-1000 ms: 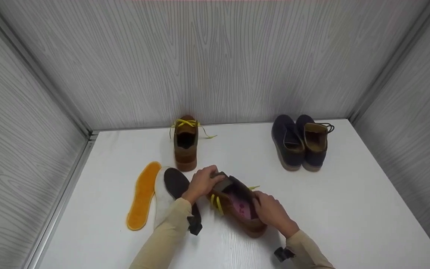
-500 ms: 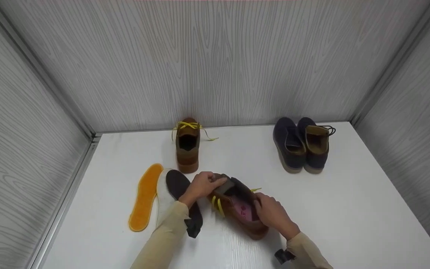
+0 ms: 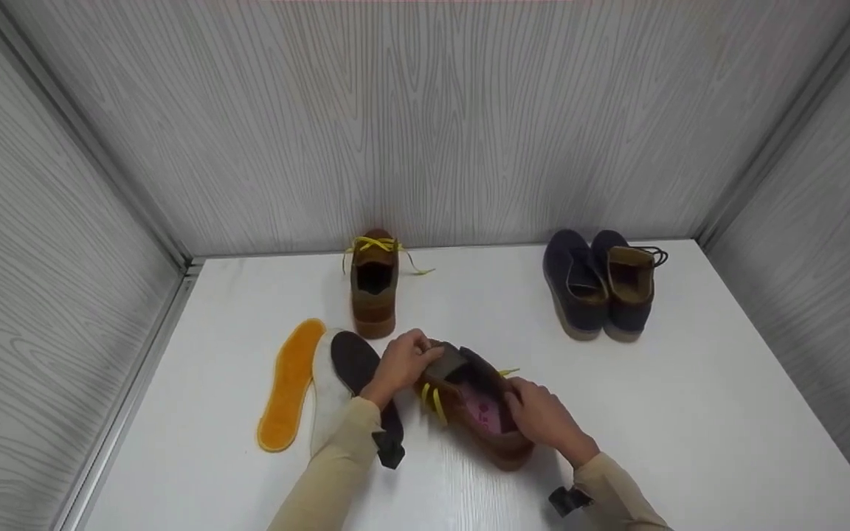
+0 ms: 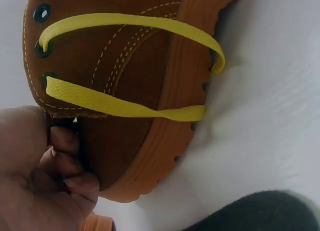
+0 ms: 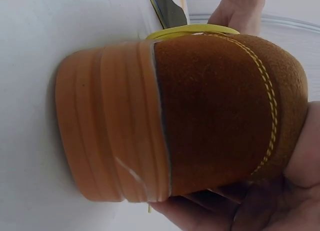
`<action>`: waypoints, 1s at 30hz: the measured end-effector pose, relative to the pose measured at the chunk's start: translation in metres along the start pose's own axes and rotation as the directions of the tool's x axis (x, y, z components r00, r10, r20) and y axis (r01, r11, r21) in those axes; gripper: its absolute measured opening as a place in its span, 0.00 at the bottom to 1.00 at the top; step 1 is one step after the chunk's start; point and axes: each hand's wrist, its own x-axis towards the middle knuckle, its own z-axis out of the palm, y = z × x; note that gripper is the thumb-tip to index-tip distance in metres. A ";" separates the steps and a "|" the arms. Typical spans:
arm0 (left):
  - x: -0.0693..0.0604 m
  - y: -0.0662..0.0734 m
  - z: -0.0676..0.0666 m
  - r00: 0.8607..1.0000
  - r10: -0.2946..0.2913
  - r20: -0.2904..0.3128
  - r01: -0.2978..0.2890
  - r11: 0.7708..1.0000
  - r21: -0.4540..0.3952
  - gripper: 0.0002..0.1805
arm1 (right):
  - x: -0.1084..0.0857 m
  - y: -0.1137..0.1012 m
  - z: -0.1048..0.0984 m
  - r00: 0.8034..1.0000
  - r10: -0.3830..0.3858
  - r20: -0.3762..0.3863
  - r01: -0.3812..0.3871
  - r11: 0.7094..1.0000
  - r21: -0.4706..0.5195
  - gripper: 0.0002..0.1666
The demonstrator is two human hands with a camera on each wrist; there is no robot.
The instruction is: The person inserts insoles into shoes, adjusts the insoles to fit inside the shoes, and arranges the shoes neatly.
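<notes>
A brown lace-up shoe (image 3: pixel 469 435) sits on the white table, toe pointing away to the left. My left hand (image 3: pixel 401 361) pinches the shoe's tongue (image 3: pixel 446 363) and holds it up and forward; in the left wrist view that hand (image 4: pixel 35 166) is at the front of the lacing, fingers curled. Loose yellow laces (image 4: pixel 125 106) hang over the shoe's side. With my right hand (image 3: pixel 543 417) I grip the ankle collar near the heel, thumb at the inner edge. The right wrist view shows the heel (image 5: pixel 215 116) close up. Inside lies a pink insole (image 3: pixel 481 409) with red marks.
Left of the shoe lie an orange insole (image 3: pixel 288 391), a white insole (image 3: pixel 325 405) and a dark insole (image 3: pixel 355 361) overlapping the white one. A second brown shoe (image 3: pixel 375 318) stands behind. Two dark blue shoes (image 3: pixel 578 302) are at the back right, near the back wall (image 3: pixel 425 125).
Both hands keep their hold on the brown shoe. My left hand has risen slightly with the tongue over the last half second, and the head view has shifted a little.
</notes>
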 end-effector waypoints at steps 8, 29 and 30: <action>-0.022 0.000 -0.008 0.991 -0.132 -0.019 0.128 0.982 -0.139 0.22 | 0.019 0.010 -0.013 0.982 -0.105 0.158 0.083 0.987 0.139 0.16; -0.081 -0.009 -0.027 0.975 -0.219 -0.029 0.203 0.942 -0.268 0.16 | 0.013 0.001 0.013 0.994 0.098 -0.051 -0.077 0.943 0.322 0.20; -0.083 -0.010 -0.027 0.971 -0.232 -0.052 0.214 0.948 -0.236 0.15 | 0.012 0.000 0.015 0.992 0.096 -0.085 -0.066 0.949 0.307 0.20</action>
